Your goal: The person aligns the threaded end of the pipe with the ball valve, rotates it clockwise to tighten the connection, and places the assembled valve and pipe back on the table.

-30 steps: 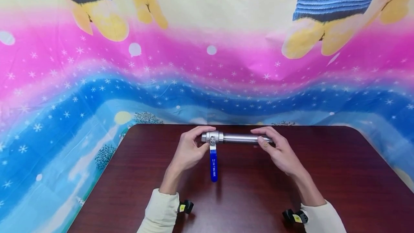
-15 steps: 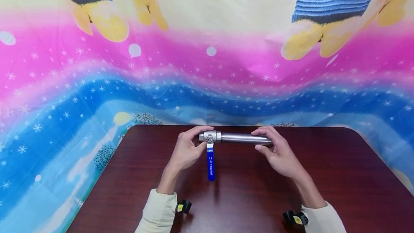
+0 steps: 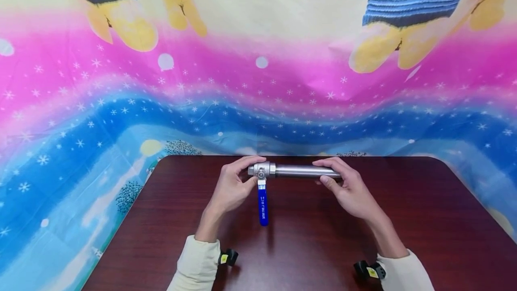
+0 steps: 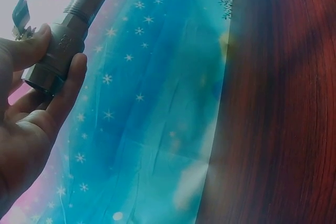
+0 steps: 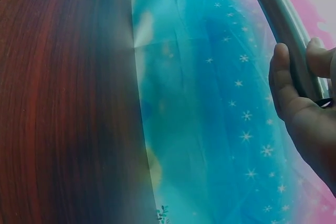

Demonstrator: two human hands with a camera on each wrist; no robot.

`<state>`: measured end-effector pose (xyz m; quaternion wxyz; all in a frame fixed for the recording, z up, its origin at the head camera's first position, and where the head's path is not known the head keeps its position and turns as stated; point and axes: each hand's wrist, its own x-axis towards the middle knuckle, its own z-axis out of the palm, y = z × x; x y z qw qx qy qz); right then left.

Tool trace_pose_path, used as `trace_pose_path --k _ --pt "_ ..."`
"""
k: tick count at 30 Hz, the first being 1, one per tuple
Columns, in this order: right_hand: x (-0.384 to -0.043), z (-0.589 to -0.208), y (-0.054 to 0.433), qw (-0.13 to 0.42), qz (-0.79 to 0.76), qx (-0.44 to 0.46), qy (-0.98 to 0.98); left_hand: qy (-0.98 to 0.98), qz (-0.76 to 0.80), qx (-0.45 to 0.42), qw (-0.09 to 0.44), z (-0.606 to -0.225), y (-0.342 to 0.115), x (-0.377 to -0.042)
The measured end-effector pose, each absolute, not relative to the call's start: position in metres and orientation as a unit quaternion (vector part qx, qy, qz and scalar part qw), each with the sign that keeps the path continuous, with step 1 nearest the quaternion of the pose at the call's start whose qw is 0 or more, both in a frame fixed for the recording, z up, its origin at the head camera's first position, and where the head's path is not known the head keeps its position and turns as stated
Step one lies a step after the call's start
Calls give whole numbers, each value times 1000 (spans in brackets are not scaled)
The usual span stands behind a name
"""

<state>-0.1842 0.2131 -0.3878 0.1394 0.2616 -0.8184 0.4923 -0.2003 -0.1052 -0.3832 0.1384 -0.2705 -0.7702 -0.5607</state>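
My left hand point(image 3: 232, 188) grips a silvery ball valve point(image 3: 263, 169) by its hexagonal left end, thumb in front and fingers behind. The valve's blue lever handle point(image 3: 263, 205) points toward me. A steel pipe point(image 3: 296, 171) extends rightward from the valve, in line with it. Near the pipe's far end, my right hand point(image 3: 355, 193) holds it between thumb and fingers. Some pipe thread point(image 4: 79, 11) shows at the joint in the left wrist view, and the valve's open end faces back toward the palm. In the right wrist view, fingers and thumb lie on opposite sides of the pipe point(image 5: 283, 19).
Below the hands is a dark red-brown wooden table point(image 3: 311, 246) with rounded far corners. Behind it hangs a colourful cloth point(image 3: 258, 102) with snowflakes and bear figures. Black wrist cameras point(image 3: 229, 257) sit at the cuffs of both pale sleeves.
Valve and pipe have shifted slightly left with my left hand. My right thumb dropped away from the pipe half a second ago and is back against it now.
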Motion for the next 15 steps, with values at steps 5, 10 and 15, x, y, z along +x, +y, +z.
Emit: trace_pose_path --k 5,10,15 --pt "-184 -390 214 124 488 267 -822 -763 -568 -274 139 -383 -105 -199" --pt "-184 -390 212 109 491 272 -821 -766 -564 -273 144 -383 -106 -199" --pt "-181 -388 212 88 494 262 -825 -775 -555 -267 142 -383 -107 -201"
